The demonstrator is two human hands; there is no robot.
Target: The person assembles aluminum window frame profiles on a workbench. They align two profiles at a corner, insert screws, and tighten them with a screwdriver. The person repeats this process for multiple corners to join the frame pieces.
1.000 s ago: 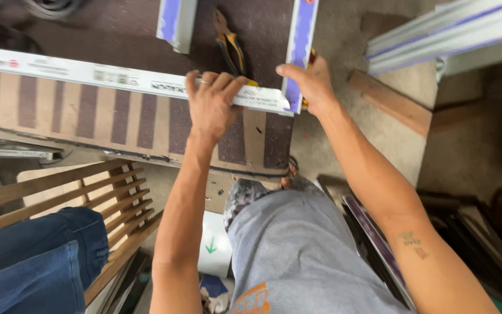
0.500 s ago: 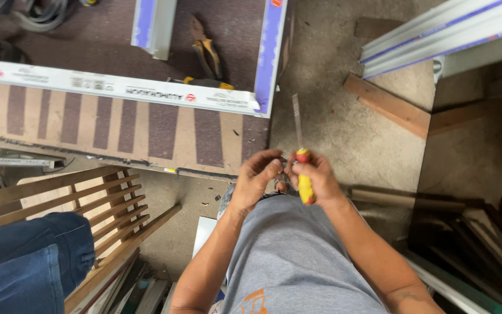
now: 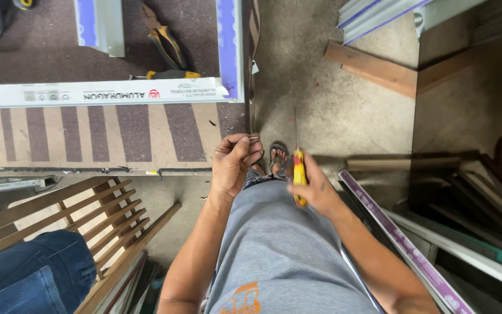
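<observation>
Left hand: the left hand (image 3: 235, 166) hangs just below the striped mat's near edge, fingers curled together, thumb and forefinger pinched on a small screw (image 3: 253, 138) at the fingertips.
Right hand: the right hand (image 3: 315, 189) sits beside the left, off the mat's near right corner, fingers wrapped tight around the handle of a screwdriver (image 3: 298, 171).
Screwdriver: yellow and red handle, thin shaft pointing up toward the mat's right edge, over the concrete floor (image 3: 332, 110).
Mat: the striped mat (image 3: 106, 134) covers the low work surface ahead of the person.
Frame: a white aluminium frame (image 3: 117, 92) lies on the mat, one bar across it, another bar with a blue strip meeting it at the mat's right side.
Pliers: a pair of pliers (image 3: 164, 40) with dark and yellow grips lies on the mat inside the frame.
Foot: a sandalled foot (image 3: 278, 158) shows between the hands, just off the mat's corner.
Chair: a slatted wooden chair (image 3: 65, 215) stands below the mat's near edge, a denim-clad leg (image 3: 24, 273) on it.
</observation>
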